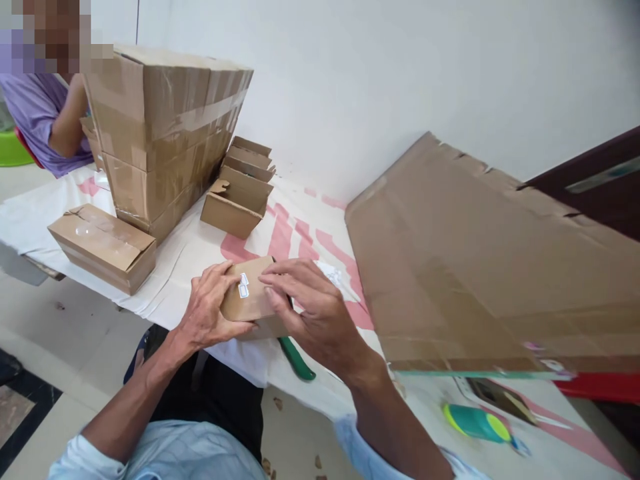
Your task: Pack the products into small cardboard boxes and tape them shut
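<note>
A small brown cardboard box (253, 303) stands at the table's front edge, with small white labels with dark borders (243, 287) on its top. My left hand (213, 303) is closed around the box's left end, thumb along the near side and fingers over the top. Above the right part of the box, my right hand (310, 300) has its thumb and fingertips drawn together in a pinch near the labels. Whatever lies between those fingertips, if anything, is too small to make out. A green curved handle (297, 360) lies just right of the box, its other end hidden.
Large taped cartons (170, 127) are stacked at the left, a closed box (103, 247) before them. Several open boxes (235, 200) stand behind my hands. A big cardboard panel (480, 267) leans at the right, near a teal-yellow object (477, 423). A person in purple (37, 113) sits far left.
</note>
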Demonstrator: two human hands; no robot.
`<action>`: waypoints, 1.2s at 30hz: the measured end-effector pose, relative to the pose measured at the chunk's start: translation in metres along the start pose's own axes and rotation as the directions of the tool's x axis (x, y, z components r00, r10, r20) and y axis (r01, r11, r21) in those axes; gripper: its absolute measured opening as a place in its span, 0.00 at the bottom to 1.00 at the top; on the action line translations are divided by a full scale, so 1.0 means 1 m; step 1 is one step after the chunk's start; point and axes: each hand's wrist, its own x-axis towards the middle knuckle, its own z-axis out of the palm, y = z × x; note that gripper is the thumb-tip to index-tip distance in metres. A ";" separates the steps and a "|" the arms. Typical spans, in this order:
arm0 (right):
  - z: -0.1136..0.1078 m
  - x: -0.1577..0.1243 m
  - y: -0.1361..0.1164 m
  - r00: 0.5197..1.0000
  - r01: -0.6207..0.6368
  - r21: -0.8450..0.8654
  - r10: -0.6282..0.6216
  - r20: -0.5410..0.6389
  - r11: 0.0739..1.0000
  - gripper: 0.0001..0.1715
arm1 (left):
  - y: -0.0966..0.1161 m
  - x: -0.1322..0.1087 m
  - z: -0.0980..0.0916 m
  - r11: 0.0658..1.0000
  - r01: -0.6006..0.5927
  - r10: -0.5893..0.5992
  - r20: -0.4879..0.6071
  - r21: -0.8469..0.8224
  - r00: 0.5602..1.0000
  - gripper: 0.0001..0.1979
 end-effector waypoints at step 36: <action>0.033 0.023 0.018 0.887 0.258 -0.296 -0.105 0.449 0.920 0.12 | -0.001 -0.004 0.012 0.993 0.046 -0.052 -0.054 -0.106 0.997 0.49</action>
